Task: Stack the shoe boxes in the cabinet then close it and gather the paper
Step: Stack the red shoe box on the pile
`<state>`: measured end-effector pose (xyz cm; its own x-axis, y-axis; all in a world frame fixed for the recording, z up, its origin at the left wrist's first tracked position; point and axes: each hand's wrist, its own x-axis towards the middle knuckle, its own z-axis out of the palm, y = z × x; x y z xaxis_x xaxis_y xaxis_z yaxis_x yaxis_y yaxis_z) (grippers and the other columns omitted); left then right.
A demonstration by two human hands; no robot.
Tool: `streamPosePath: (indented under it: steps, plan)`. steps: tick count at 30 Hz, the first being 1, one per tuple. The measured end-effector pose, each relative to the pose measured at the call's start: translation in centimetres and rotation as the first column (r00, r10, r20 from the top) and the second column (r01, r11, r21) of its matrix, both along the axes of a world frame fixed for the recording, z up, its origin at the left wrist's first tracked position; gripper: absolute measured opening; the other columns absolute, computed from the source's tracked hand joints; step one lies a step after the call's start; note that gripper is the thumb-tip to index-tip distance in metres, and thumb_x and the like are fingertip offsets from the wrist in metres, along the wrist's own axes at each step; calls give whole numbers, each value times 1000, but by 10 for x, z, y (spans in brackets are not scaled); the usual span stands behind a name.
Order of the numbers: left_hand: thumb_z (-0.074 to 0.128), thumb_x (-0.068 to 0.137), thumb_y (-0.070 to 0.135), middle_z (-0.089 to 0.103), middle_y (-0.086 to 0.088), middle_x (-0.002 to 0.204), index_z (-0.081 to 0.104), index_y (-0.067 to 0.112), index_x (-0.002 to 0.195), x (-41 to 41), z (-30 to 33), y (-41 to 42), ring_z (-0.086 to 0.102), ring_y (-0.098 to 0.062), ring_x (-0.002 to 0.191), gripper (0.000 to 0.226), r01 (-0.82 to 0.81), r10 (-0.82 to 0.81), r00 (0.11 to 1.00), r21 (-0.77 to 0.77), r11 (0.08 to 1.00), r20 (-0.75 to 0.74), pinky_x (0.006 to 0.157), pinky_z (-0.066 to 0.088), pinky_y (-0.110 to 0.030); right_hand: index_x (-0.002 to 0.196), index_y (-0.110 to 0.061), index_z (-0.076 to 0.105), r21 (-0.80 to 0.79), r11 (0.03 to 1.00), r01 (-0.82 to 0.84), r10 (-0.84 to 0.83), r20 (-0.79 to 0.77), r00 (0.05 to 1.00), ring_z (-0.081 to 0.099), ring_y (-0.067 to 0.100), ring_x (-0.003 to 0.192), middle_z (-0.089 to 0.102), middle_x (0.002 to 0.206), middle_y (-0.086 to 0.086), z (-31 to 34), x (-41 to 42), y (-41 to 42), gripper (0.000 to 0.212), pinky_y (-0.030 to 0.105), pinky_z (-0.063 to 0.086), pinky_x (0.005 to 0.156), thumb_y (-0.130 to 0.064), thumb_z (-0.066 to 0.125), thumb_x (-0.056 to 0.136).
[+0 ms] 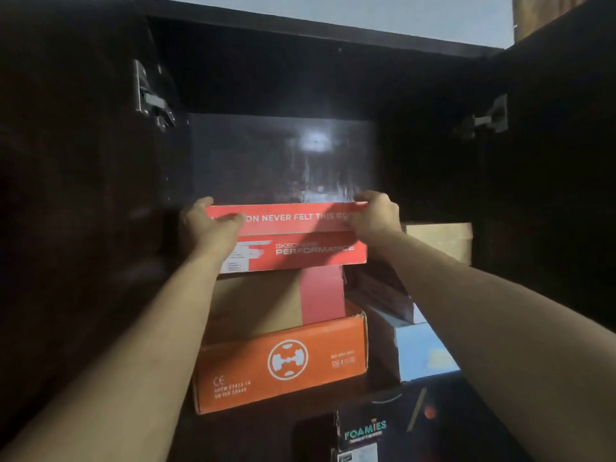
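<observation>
A red shoe box (pixel 293 240) with white lettering rests on top of a stack inside the dark open cabinet (pixel 300 35). My left hand (pixel 208 225) grips its left end and my right hand (pixel 375 215) grips its right end, thumbs on the front face. Under it sits a brown box with a red stripe (pixel 266 301), and below that an orange box (pixel 283 368) with a white round logo. No paper is in view.
To the right of the stack stand a dark box (pixel 380 291), a light blue box (pixel 423 355) and a tan box (pixel 440 240) further back. A black "Foamies" box (pixel 360 438) sits below. Both doors hang open on metal hinges (pixel 150 95).
</observation>
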<state>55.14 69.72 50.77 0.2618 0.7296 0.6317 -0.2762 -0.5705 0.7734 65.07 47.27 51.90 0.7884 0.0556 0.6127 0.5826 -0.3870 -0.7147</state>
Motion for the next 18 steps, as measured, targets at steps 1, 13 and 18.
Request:
streamPosePath:
  steps: [1, 13, 18]
  plan:
    - [80, 71, 26, 55, -6, 134, 59, 18, 128, 7, -5, 5, 58, -24, 116, 61, -17, 17, 1000, 29, 999, -7, 101, 47, -35, 136, -18, 53, 8, 1000, 1, 0, -9, 1000, 59, 26, 112, 59, 129, 11, -2, 8, 7, 52, 23, 44, 79, -10, 65, 86]
    - [65, 82, 28, -10, -8, 162, 12, 21, 154, 21, -68, 22, -12, -31, 148, 89, -163, 464, 779, 580, 798, -421, 116, 6, -59, 113, -23, 65, -23, 1000, -1, 0, -37, 999, 63, 28, 101, 68, 106, 7, -50, 47, 46, 36, 33, 52, 88, -6, 56, 82]
    - [68, 79, 32, -11, -6, 162, 16, 24, 152, 20, -74, 12, -11, -31, 148, 91, -77, 393, 767, 536, 841, -507, 115, 8, -59, 110, -9, 59, -136, 990, -23, 15, -56, 998, 61, 36, 102, 66, 105, 16, -52, 44, 50, 31, 44, 54, 87, -6, 44, 83]
